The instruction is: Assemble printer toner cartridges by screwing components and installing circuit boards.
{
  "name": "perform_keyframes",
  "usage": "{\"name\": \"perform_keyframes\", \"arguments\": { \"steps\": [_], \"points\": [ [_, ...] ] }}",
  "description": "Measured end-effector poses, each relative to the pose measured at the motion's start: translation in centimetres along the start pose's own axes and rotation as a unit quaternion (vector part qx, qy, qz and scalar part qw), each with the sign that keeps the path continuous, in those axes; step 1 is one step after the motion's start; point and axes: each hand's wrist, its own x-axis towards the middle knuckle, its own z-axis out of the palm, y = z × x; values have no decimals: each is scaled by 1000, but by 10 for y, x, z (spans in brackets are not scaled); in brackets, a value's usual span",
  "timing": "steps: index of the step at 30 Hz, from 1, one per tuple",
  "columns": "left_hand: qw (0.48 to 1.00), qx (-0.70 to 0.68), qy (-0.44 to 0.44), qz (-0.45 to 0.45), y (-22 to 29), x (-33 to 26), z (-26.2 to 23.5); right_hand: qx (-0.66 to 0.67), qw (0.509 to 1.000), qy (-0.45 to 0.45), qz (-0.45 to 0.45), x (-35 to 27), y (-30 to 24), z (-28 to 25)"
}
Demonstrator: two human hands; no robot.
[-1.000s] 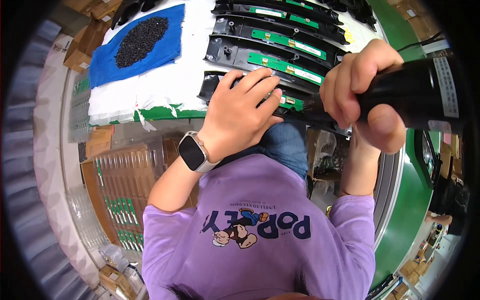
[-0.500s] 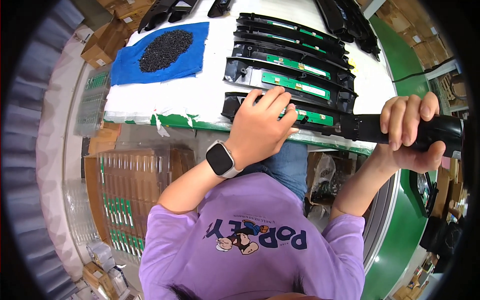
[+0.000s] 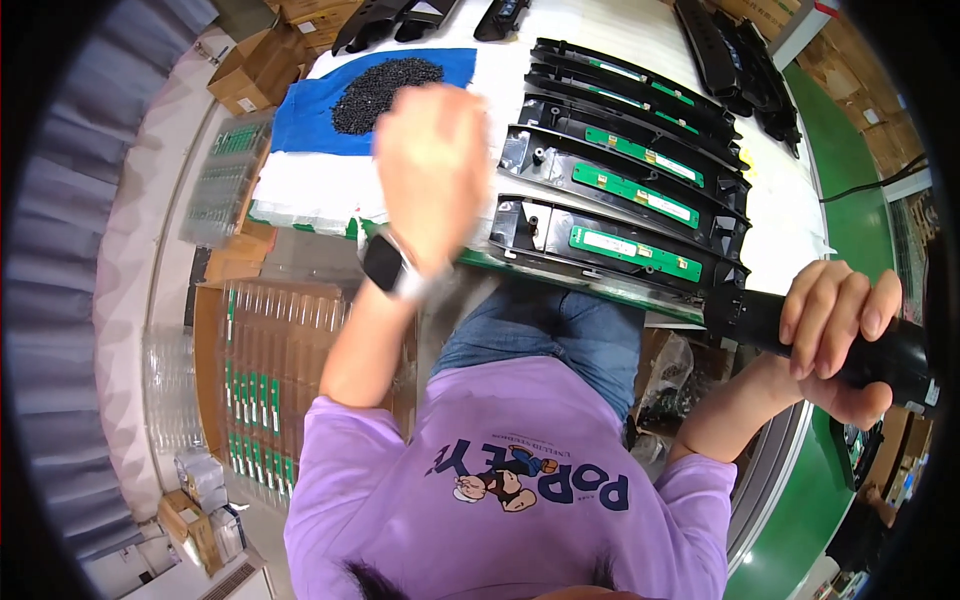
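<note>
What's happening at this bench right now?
A person sits at a white table lined with long black housings, each holding a green circuit board. The right hand grips a black electric screwdriver off the table's near edge. The blurred left hand hovers between the nearest housing and a pile of black screws on a blue cloth.

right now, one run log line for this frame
left hand: raised above blue cloth, empty | right hand: grips black power screwdriver | nearest black housing: untouched

Left of my grip I see cardboard boxes (image 3: pixel 262 68) near the table corner, and trays of green boards (image 3: pixel 262 385) stand lower, beside my legs.
</note>
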Motion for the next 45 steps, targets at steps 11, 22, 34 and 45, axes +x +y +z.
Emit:
{"name": "perform_keyframes", "arguments": {
  "steps": [11, 22, 34, 45],
  "points": [
    [950, 176, -210, -151, -122, 18, 24, -1, 999, 31, 23, -2, 4, 6],
    [866, -402, -102, -279, -90, 18, 26, 12, 998, 24, 48, 13, 18, -3],
    [505, -749, -266, -336, 24, -1, -7, 90, 987, 131, -32, 43, 39, 18],
    [410, -798, -258, -359, 35, -4, -8, 74, 981, 166, -65, 40, 44, 37]
  ]
}}
